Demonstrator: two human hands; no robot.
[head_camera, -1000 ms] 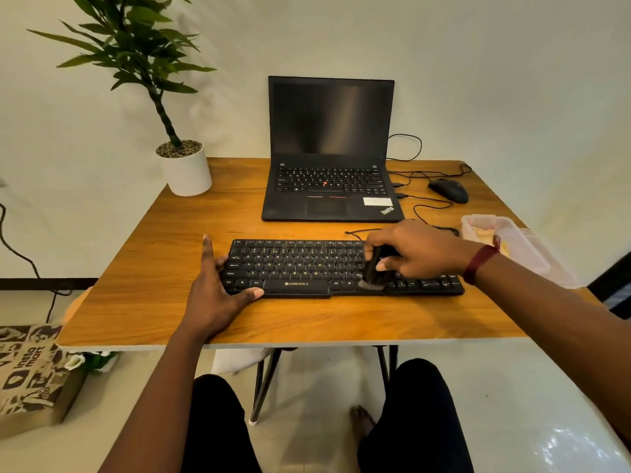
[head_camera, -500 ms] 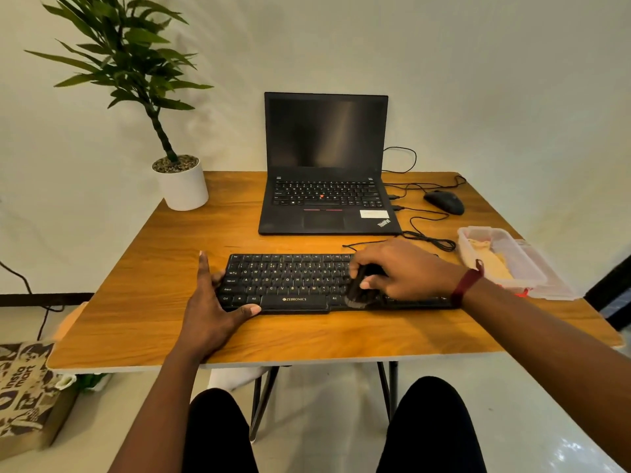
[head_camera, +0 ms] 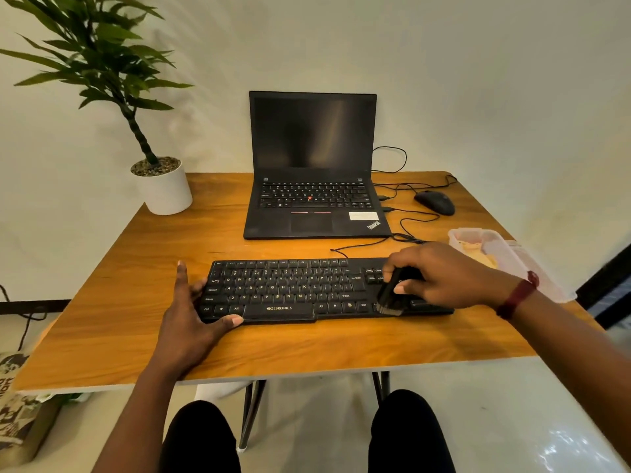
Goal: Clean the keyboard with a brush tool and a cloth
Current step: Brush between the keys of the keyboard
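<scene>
The right hand (head_camera: 444,274), fingers curled round the brush (head_camera: 391,297), has swept to the right end of the keyboard (head_camera: 290,288) near the tabletop's (head_camera: 119,319) front edge, the flat, spread left hand (head_camera: 191,315) still steadying it, so brushing looks nearly done.

- The keyboard (head_camera: 297,288) lies on the bench (head_camera: 119,319), near the front edge.
- Behind it the laptop (head_camera: 312,199); right of that, the mouse (head_camera: 434,202).
- Back left corner: the potted plant (head_camera: 164,189).
- Right of the keyboard, the container (head_camera: 491,247).
- At its left end, the left hand (head_camera: 191,322); over its right end, the right hand (head_camera: 440,274) holding the brush (head_camera: 389,298).
</scene>
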